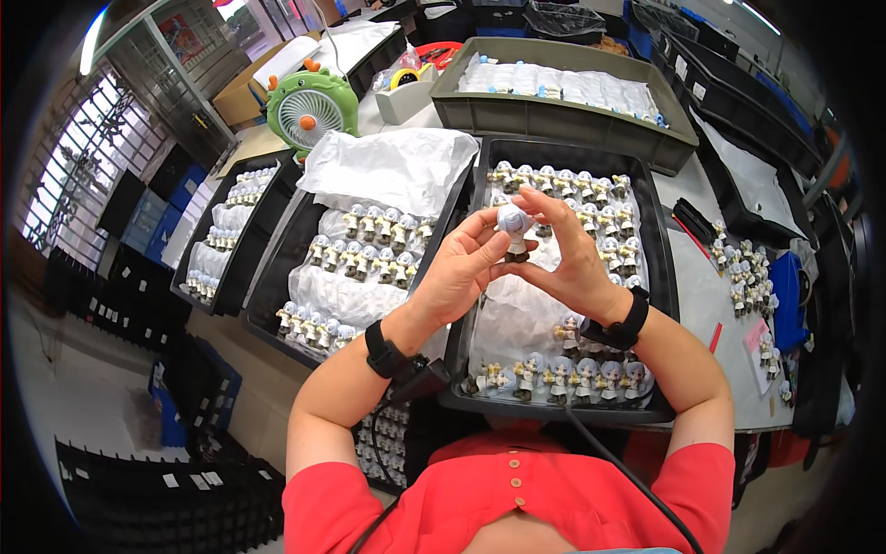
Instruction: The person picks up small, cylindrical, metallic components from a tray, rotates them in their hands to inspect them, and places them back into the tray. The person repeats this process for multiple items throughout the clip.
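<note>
Between my two hands, above the black tray in front of me, is a small figurine with pale lilac hair, a white outfit and a dark base. My left hand pinches it from the left with thumb and fingers. From the other side, my right hand touches its head with a fingertip and its base with the thumb. Beneath my hands, rows of similar figurines lie on white wrapping sheets in the tray. Part of the tray's middle is hidden behind my hands and wrists.
Left of it, another black tray holds figurine rows and white sheets, with a narrower tray beyond. A green fan and an olive bin stand behind. Loose figurines and a red pen lie at right.
</note>
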### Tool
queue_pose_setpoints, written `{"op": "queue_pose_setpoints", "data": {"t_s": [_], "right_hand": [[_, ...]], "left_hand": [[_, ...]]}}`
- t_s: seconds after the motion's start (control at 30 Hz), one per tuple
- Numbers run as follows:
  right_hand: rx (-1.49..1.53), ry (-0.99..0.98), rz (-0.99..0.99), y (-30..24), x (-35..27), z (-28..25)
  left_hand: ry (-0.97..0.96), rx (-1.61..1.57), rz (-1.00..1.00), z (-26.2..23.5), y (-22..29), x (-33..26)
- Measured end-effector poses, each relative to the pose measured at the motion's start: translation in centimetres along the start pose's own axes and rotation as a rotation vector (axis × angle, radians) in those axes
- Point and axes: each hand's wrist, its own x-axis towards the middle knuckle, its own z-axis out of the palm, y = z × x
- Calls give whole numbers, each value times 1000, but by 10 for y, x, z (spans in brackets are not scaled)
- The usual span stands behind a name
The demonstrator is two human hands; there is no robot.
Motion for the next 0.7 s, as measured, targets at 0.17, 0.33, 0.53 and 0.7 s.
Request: {"op": "queue_pose_setpoints", "data": {"t_s": [0.17,0.33,0.53,0.7], "right_hand": [[53,-6,57,1,0,0],[118,-38,158,3,-2,-3],[13,26,85,2,0,-5],[30,48,118,1,0,-4]], "left_hand": [[-9,38,6,-3,1,1],[-5,-25,-33,-4,5,1],[-2,-99,-27,0,8,-1],[-8,-139,-29,-1,7,-1]]}}
